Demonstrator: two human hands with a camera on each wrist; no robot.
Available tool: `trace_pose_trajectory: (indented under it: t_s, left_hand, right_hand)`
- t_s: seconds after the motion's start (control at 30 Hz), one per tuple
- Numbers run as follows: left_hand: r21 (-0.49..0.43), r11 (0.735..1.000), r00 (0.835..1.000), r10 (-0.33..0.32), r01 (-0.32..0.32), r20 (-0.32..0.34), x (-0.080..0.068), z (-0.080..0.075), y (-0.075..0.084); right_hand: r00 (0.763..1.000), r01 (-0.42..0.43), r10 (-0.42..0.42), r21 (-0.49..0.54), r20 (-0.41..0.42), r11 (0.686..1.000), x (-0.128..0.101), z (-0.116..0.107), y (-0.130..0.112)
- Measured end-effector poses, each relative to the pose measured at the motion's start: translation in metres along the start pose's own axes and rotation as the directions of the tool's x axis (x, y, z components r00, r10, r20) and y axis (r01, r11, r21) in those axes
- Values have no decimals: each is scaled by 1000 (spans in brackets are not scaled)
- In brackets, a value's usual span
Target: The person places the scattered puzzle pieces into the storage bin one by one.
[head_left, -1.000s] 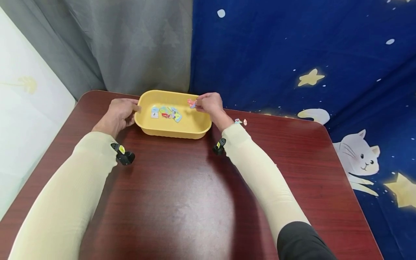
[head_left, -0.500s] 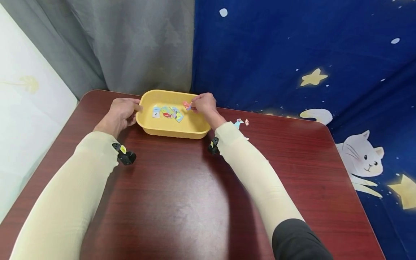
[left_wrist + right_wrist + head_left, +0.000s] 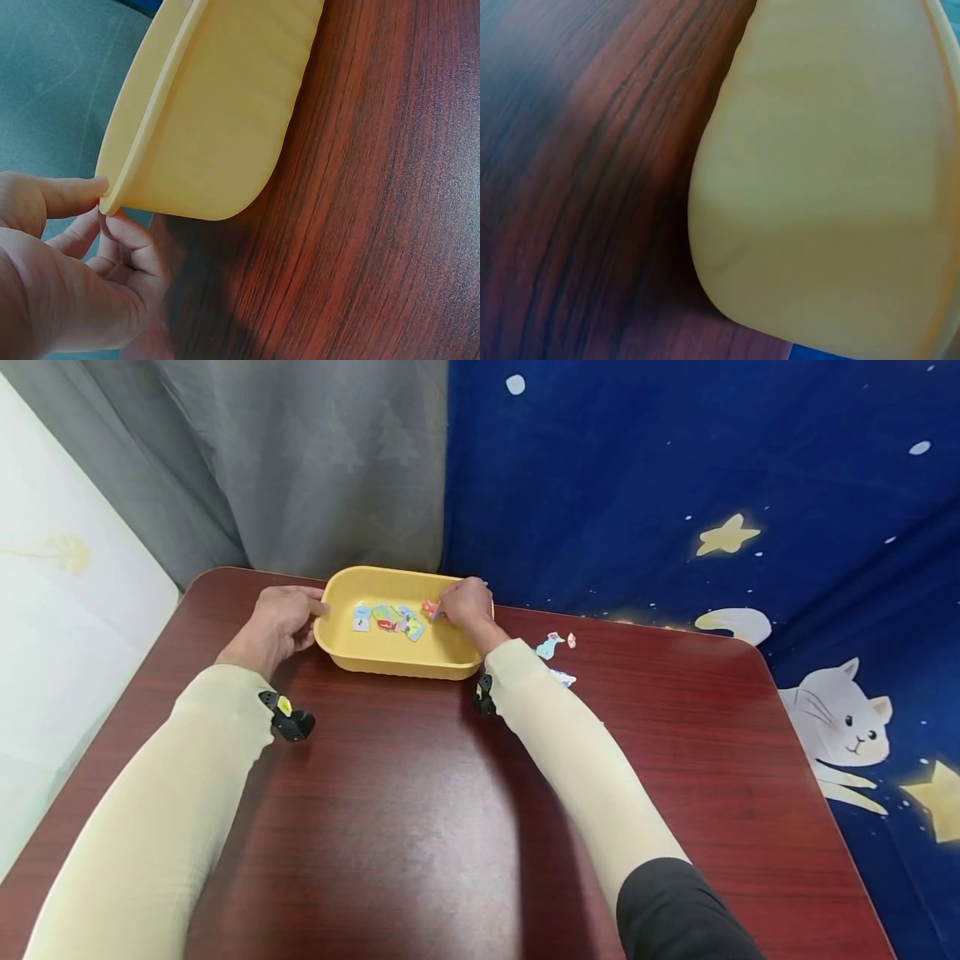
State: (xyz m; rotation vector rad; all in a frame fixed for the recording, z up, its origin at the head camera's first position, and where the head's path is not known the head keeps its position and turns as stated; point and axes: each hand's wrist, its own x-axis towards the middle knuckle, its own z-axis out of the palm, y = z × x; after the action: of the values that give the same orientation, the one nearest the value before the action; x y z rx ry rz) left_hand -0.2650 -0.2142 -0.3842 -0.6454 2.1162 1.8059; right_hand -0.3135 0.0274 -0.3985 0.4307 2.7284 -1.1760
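A yellow plastic tray (image 3: 390, 664) stands at the far side of the table, and several small coloured paper pieces (image 3: 386, 618) lie inside it. My left hand (image 3: 279, 620) pinches the tray's left rim (image 3: 112, 196) between thumb and fingers. My right hand (image 3: 465, 602) reaches over the tray's right side and pinches a small pink piece (image 3: 429, 607) low inside. The right wrist view shows only the tray's outer wall (image 3: 832, 187) and the table.
The dark red wooden table (image 3: 420, 827) stretches toward me. A few loose paper pieces (image 3: 553, 647) lie on it just right of the tray. A grey curtain and a blue starry cloth hang behind the table's far edge.
My right hand has moved left and down into the tray with the pink piece. My left hand has stayed on the rim.
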Motion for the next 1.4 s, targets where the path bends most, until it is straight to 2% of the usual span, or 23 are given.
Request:
trace_pose_trajectory:
  t_s: [0.27,0.5,0.7,1.1,1.23,1.4]
  left_hand:
    - [5,1000,1000,-1,1,3,1,0,-1]
    - [-1,1000,1000,-6,6,1,0,0,1]
    - [-13,1000,1000,-10,10,-1,0,1,2]
    - [-2,1000,1000,-3,3,4,0,1,1]
    - [2,1000,1000,-1,1,2,0,0,0]
    - [-4,1000,1000,2,-1,6,-1,-1,0]
  right_hand:
    - [1000,-8,8,-28,6,1000,3,7,3]
    - [999,-37,36,11,9,999,3,9,3]
    - [1000,-28,28,-1,10,1000,4,10,1]
    - [1000,-2,0,-127,-18,992,4,4,1]
    - [999,3,-7,-89,-41,996,1,-4,-3]
    - [1000,-7,9,77,-27,997,-5,-17,-7]
